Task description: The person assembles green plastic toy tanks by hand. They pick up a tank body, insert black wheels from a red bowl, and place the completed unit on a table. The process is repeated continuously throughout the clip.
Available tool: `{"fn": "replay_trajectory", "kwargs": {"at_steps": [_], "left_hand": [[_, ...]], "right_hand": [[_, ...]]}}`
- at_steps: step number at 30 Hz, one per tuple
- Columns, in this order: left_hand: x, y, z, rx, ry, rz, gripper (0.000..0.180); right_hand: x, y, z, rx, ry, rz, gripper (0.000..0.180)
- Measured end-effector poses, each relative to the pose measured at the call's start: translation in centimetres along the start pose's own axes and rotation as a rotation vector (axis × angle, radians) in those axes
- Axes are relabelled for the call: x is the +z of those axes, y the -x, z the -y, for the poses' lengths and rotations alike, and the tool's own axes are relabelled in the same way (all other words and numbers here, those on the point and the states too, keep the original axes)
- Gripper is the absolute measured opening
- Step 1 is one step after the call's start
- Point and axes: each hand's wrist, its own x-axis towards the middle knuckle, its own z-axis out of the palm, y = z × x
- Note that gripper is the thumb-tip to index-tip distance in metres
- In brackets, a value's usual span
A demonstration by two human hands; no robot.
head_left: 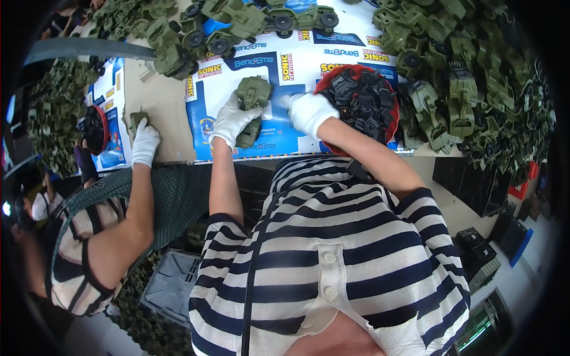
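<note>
My left hand (233, 121), in a white glove, is closed around an olive-green toy vehicle body (254, 91) and holds it just above the printed sheet (208, 115). To its right is my right hand (313, 114), also gloved in white. Its fingertips are smeared by motion, so whether they pinch anything does not show. Right beside that hand stands a red basket (393, 118) heaped with small black plastic parts (362, 98); my right wrist crosses its left edge.
Many green toy vehicles (460, 98) are piled on the right, and more green vehicles (237, 24) lie along the back. At left, a co-worker's gloved hand (145, 144) holds a green piece (139, 118) over cardboard (169, 107). Another red basket (105, 130) stands beyond it.
</note>
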Motion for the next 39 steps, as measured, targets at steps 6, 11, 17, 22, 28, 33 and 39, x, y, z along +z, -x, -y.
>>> {"fn": "replay_trajectory", "kwargs": {"at_steps": [6, 11, 17, 22, 28, 33, 39], "left_hand": [[0.7, 4.3, -1.5, 0.172, 0.445, 0.242, 0.078], [2.0, 6.8, -6.8, 0.217, 0.510, 0.392, 0.083], [2.4, 7.4, -8.9, 0.274, 0.273, 0.268, 0.084], [2.6, 8.5, -11.2, 0.324, -0.177, 0.066, 0.080], [1.8, 8.3, -10.1, 0.164, 0.470, 0.442, 0.080], [2.7, 8.4, -10.6, 0.284, 0.381, 0.302, 0.077], [2.9, 8.4, -11.5, 0.267, 0.412, 0.343, 0.072]], "right_hand": [[-6.6, 3.4, -3.4, 0.349, -1.676, 0.004, 0.039], [-6.0, 4.9, -4.4, 0.219, -1.396, -0.006, 0.039], [-7.3, 6.2, -4.2, 0.388, -1.181, -0.082, 0.047], [-8.3, 5.7, -5.5, 0.378, -1.020, 0.033, 0.051], [-10.9, 7.1, -4.9, -0.297, -0.905, -0.368, 0.033], [-10.4, 7.2, -5.4, -0.098, -0.951, -0.124, 0.040], [-10.3, 6.2, -6.0, 0.115, -1.298, -0.074, 0.040]]}}
